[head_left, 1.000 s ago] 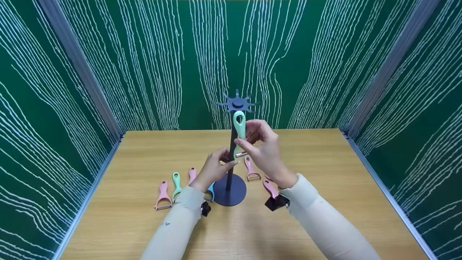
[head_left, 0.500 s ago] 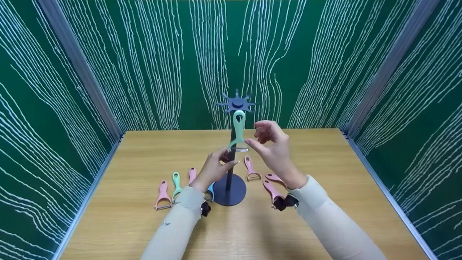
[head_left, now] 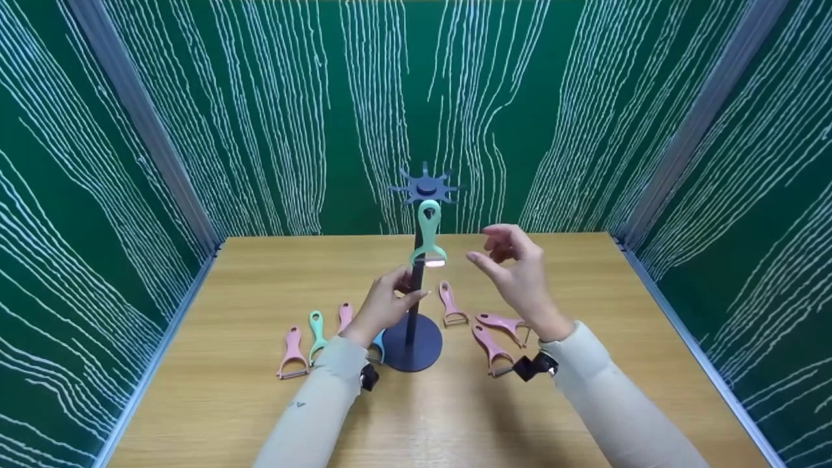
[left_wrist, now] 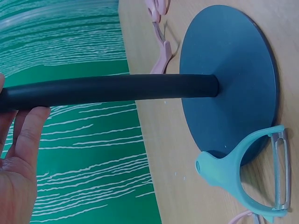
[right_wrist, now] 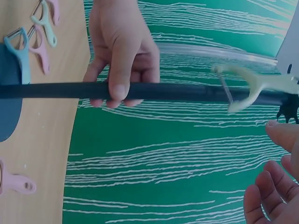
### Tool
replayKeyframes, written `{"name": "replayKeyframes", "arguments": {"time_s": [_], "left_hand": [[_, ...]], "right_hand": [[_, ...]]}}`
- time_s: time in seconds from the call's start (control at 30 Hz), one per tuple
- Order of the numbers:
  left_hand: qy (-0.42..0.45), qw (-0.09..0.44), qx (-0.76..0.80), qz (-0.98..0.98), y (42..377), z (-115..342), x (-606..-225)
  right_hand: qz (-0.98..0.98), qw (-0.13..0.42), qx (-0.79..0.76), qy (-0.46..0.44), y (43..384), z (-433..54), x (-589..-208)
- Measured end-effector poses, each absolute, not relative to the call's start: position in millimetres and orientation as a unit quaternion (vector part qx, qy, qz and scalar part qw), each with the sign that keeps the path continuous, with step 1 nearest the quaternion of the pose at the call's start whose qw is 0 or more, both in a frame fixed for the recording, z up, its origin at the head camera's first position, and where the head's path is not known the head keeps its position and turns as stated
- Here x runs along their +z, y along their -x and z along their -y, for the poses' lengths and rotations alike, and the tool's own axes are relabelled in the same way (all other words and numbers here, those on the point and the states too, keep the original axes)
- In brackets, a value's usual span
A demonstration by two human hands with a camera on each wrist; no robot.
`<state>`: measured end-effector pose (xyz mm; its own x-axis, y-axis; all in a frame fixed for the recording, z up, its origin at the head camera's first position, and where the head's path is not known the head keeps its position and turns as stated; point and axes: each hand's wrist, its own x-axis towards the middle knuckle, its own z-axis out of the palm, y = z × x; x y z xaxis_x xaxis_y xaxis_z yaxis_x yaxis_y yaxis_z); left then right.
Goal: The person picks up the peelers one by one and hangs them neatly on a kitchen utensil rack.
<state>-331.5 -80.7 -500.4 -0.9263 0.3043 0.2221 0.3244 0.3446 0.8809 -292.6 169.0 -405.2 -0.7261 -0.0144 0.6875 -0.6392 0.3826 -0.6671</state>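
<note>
A dark stand (head_left: 416, 359) with a round base, a thin pole and a star-shaped ring of hooks rises from the table. My left hand (head_left: 383, 304) grips its pole, with the thumb on one side and fingers on the other, as the right wrist view shows. From a front hook hangs a light green Y-shaped peeler (head_left: 429, 233), handle up and blade down. To its right, apart from it, my right hand (head_left: 519, 276) is held in the air with thumb and fingers parted, holding nothing. The left wrist view has a blue peeler (left_wrist: 219, 172) beside the base.
Left of the stand lie a pink peeler (head_left: 293, 351), a green peeler (head_left: 317, 331) and another pink one, partly behind the left arm. On the right lie pink peelers (head_left: 448, 300), two of them close together under the right wrist. Green walls enclose the wooden table (head_left: 429, 429).
My right hand has let go of the green peeler and drawn away to the right. The peeler now hangs straight from the hook. My left hand stays on the pole.
</note>
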Motion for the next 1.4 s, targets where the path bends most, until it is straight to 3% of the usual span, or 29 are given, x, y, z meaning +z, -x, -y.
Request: {"name": "replayKeyframes", "arguments": {"time_s": [0.87,1.4], "left_hand": [[0.194,0.012,-0.533,0.823,331.1,80.6,-497.4],[0.192,0.002,-0.547,0.815,333.2,81.5,-499.5]], "right_hand": [[0.817,0.276,0.475,-0.172,302.2,-199.9,-432.6],[0.856,0.220,0.437,-0.164,309.2,-217.1,-456.1]]}}
